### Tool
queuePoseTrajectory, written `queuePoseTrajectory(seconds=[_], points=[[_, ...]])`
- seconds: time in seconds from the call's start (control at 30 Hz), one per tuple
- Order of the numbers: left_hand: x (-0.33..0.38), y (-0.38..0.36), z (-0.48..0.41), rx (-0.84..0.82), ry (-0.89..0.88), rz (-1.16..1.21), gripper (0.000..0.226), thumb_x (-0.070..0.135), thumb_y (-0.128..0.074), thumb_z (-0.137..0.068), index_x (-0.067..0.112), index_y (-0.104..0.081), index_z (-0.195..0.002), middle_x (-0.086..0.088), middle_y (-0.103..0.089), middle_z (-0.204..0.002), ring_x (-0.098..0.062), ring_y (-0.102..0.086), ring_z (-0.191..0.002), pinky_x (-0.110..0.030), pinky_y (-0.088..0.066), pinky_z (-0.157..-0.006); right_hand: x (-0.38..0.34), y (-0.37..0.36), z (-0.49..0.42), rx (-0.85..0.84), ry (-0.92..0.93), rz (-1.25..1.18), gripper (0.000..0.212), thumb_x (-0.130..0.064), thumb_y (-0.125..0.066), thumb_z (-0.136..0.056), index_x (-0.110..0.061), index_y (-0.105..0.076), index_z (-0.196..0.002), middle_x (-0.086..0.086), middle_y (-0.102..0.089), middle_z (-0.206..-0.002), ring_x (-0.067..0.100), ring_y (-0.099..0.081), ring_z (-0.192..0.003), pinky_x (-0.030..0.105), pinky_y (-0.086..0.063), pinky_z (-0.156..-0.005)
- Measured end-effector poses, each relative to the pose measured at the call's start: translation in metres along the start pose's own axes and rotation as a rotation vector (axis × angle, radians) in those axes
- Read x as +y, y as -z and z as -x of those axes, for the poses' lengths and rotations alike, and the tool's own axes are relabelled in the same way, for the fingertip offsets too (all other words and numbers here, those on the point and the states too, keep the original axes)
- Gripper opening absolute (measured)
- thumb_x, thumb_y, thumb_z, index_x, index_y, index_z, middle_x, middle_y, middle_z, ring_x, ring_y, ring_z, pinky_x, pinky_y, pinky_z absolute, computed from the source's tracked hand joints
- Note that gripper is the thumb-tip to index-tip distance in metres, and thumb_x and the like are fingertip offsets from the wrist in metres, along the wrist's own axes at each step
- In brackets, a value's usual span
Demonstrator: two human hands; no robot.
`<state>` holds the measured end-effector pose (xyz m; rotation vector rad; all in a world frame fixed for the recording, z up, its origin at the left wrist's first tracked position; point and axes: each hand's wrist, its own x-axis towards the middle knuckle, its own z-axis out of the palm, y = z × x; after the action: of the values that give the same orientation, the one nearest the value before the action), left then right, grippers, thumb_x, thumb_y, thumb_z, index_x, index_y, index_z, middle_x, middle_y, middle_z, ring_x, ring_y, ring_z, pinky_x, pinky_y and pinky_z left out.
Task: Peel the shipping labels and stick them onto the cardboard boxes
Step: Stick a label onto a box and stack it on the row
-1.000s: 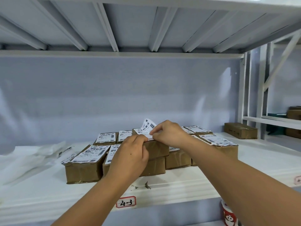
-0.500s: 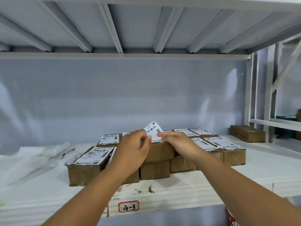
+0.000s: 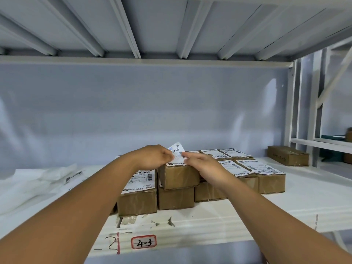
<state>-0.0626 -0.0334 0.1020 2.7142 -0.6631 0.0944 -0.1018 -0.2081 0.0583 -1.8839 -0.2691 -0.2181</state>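
Several brown cardboard boxes stand grouped on a white shelf (image 3: 247,216). One box (image 3: 178,177) is stacked on top of another in the middle. A white shipping label (image 3: 177,152) with barcodes is held above this top box, its far end curled upward. My left hand (image 3: 152,157) pinches the label's left side. My right hand (image 3: 202,164) pinches its right side, fingers resting over the box top. Neighbouring boxes carry labels on their lids, such as the front left one (image 3: 139,180) and those at the right (image 3: 261,167).
A lone unlabelled box (image 3: 287,155) sits at the back right of the shelf. Crumpled white plastic and paper (image 3: 38,183) lie at the left. A tag reading 4-3 (image 3: 143,241) marks the shelf's front edge. Another shelf frame stands at the right.
The view has shifted closer and to the left. Both hands stay on the label over the top box; my right hand has lowered onto the box's right side.
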Motion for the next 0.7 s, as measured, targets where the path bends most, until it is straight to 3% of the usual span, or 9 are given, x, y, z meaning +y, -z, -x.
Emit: queuePoseTrajectory(seconds=[0.1,0.27,0.33,0.43,0.6,0.7], points=[[0.023,0.007,-0.002,-0.112,-0.010,-0.222,0.032,0.026,-0.028,-0.101,0.014,-0.054,-0.116,-0.010,-0.054,-0.125,-0.018,-0.047,-0.101,-0.031,-0.035,-0.088,-0.001,0.000,0.001,0.013,-0.006,-0.036,0.043,-0.025,-0.058,-0.091,-0.036,-0.050,-0.132,-0.013,-0.058,-0.113,-0.006,-0.054,-0.093,0.013,-0.041,-0.073],[0.038,0.004,-0.008,-0.247,-0.079,-0.103,0.038,0.024,-0.029,-0.101,0.021,-0.043,-0.137,0.001,-0.041,-0.145,-0.018,-0.036,-0.133,-0.033,-0.027,-0.111,0.000,0.003,-0.001,0.009,-0.022,-0.090,0.068,-0.023,-0.059,-0.091,-0.035,-0.025,-0.147,-0.009,-0.067,-0.091,-0.004,-0.062,-0.080,0.011,-0.044,-0.062],[0.033,0.005,-0.012,-0.274,-0.033,-0.018,0.046,0.030,-0.032,-0.102,0.026,-0.027,-0.147,0.009,-0.021,-0.155,-0.012,-0.017,-0.143,-0.028,-0.014,-0.113,-0.001,0.002,0.000,0.013,-0.025,-0.101,0.068,-0.025,-0.061,-0.091,-0.035,-0.024,-0.147,-0.011,-0.069,-0.087,-0.006,-0.061,-0.078,0.009,-0.045,-0.060],[0.030,0.006,-0.020,-0.321,0.020,-0.005,0.058,0.046,-0.032,-0.099,0.028,-0.012,-0.150,0.013,-0.003,-0.157,-0.008,-0.001,-0.144,-0.028,-0.006,-0.114,-0.001,-0.001,0.001,0.015,-0.020,-0.088,0.062,-0.030,-0.058,-0.092,-0.035,-0.028,-0.147,-0.011,-0.066,-0.101,-0.007,-0.056,-0.089,0.012,-0.042,-0.070],[0.030,-0.001,-0.038,-0.269,0.072,-0.104,0.068,0.058,-0.021,-0.096,0.021,-0.008,-0.151,0.007,0.000,-0.158,-0.013,0.002,-0.145,-0.035,-0.002,-0.116,0.001,0.001,0.002,0.012,-0.018,-0.101,0.056,-0.027,-0.056,-0.094,-0.035,-0.032,-0.144,-0.010,-0.064,-0.094,-0.006,-0.055,-0.081,0.010,-0.039,-0.069],[0.027,-0.009,-0.039,-0.213,0.052,-0.091,0.067,0.057,-0.021,-0.097,0.019,-0.009,-0.151,0.003,0.000,-0.158,-0.016,0.001,-0.146,-0.037,-0.002,-0.116,0.002,0.000,0.001,0.002,-0.014,-0.112,0.049,-0.024,-0.056,-0.093,-0.036,-0.040,-0.138,-0.009,-0.063,-0.101,-0.004,-0.056,-0.084,0.012,-0.041,-0.073]])
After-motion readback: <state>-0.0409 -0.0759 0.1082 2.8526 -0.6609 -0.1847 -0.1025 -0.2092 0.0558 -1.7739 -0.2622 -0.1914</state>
